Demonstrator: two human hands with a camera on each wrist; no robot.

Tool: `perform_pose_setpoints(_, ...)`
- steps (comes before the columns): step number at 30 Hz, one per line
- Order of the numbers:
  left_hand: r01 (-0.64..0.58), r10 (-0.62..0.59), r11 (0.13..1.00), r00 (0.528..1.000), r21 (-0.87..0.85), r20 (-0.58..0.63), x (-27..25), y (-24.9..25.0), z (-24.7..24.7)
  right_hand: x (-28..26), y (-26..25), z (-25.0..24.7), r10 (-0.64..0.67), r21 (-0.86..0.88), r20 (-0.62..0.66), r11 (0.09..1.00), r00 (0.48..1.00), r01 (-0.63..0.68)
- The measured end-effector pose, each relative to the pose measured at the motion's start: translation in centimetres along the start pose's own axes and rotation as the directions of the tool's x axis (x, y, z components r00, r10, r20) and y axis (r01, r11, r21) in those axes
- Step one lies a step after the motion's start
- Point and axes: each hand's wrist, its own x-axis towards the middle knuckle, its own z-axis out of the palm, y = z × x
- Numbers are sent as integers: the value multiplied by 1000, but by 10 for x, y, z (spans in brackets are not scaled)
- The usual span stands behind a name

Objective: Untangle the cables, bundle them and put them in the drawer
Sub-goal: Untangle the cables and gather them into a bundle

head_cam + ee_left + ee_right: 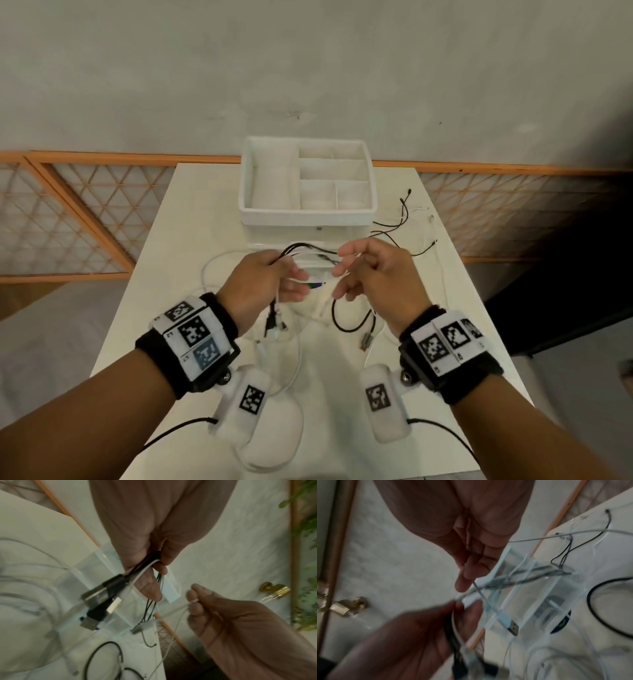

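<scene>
Carefully now: gather one strand at a time into the left hand (266, 281), keeping the plug ends level below the fist so the bundle builds evenly. Keep that fist closed round the black and white cables (137, 572) already collected, with the plugs (101, 599) hanging just under the grip and the free lengths leaving above the knuckles toward the right hand (376, 270). Draw the thin white cable (488, 601) through the right fingertips (193, 600) slowly, feeding it across to the left grip, not yanking; a snag in the loose black loops (352, 322) below the right hand would likely tighten. Lift high enough that the trailing lengths clear the drawer unit (308, 209) just beyond both grips, since strands cross in front of it and could catch.

Pose: both wrists raised above the table (178, 219), hands close together but apart, palms turned inward. Left hand curled tight, thumb pressed over the strands against the forefinger. Right hand half curled, thumb and forefinger pinching the white cable, its USB plug (511, 626) dangling under that pinch; remaining fingers loosely bent, holding nothing that can be made out.

More cable still spread out: black ends (407, 205) well off to the right of the right hand, white loops (219, 263) to the left of the left fist and beneath both wrists. Judged early in the bundling; nothing yet stowed in a drawer.
</scene>
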Motion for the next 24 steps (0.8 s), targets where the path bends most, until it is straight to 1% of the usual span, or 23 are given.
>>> perform_pose_setpoints(3, -71, 67, 997, 993, 40, 94, -3, 8, 14, -11, -2, 23, -29, 9, 69, 1000, 997, 29)
perform_pose_setpoints(6, -102, 90, 989, 989, 104, 118, -4, 5, 15, -13, -11, 27, -32, 8, 115, 999, 993, 31)
perform_pose_setpoints(7, -99, 84, 987, 988, 124, 127, -5, 5, 13, -13, -14, 26, -34, -34, 129, 999, 991, 39)
perform_pose_setpoints(9, -91, 62, 978, 986, 189, 154, -7, 5, 9, -11, -16, 21, -41, -203, 164, 976, 986, 74)
perform_pose_setpoints(10, -88, 51, 971, 985, 223, 166, -8, 6, 6, -8, -13, 18, -38, -323, 187, 941, 982, 98)
perform_pose_setpoints(11, -87, 45, 964, 985, 253, 167, -8, 8, 3, -4, -8, 13, -22, -463, 209, 878, 978, 119)
perform_pose_setpoints(12, -90, 47, 957, 986, 276, 160, -8, 11, -2, 1, 0, 7, 20, -606, 221, 786, 975, 121)
perform_pose_setpoints(13, -104, 63, 953, 987, 285, 149, -9, 16, -8, 6, 11, -2, 87, -719, 199, 689, 976, 85)
perform_pose_setpoints(14, -130, 92, 950, 986, 284, 142, -11, 21, -15, 12, 25, -15, 179, -787, 146, 616, 973, 5)
perform_pose_setpoints(16, -207, 173, 930, 975, 303, 137, -14, 32, -32, 22, 49, -42, 350, -827, 20, 532, 937, -182)
perform_pose_setpoints(17, -239, 207, 913, 970, 330, 127, -15, 36, -40, 26, 58, -54, 394, -843, -37, 481, 918, -240)
perform_pose_setpoints(18, -249, 225, 899, 968, 360, 107, -17, 38, -47, 29, 62, -65, 407, -852, -84, 445, 909, -278)
perform_pose_setpoints(19, -242, 230, 887, 970, 392, 79, -17, 37, -52, 32, 60, -73, 381, -854, -119, 432, 917, -290)
perform_pose_setpoints(20, -228, 232, 874, 972, 429, 43, -15, 34, -56, 36, 51, -77, 309, -830, -131, 485, 942, -274)
perform_pose_setpoints(21, -211, 237, 855, 972, 474, 6, -13, 29, -59, 39, 40, -80, 194, -762, -133, 607, 972, -226)
perform_pose_setpoints(22, -190, 242, 836, 970, 515, -36, -10, 23, -62, 41, 24, -81, 60, -654, -155, 742, 986, -148)
perform_pose_setpoints(23, -165, 244, 827, 967, 538, -79, -6, 17, -64, 42, 5, -80, -77, -514, -206, 857, 976, -41)
perform_pose_setpoints(24, -141, 242, 830, 963, 539, -122, -3, 11, -66, 41, -13, -77, -178, -391, -268, 918, 947, 62)
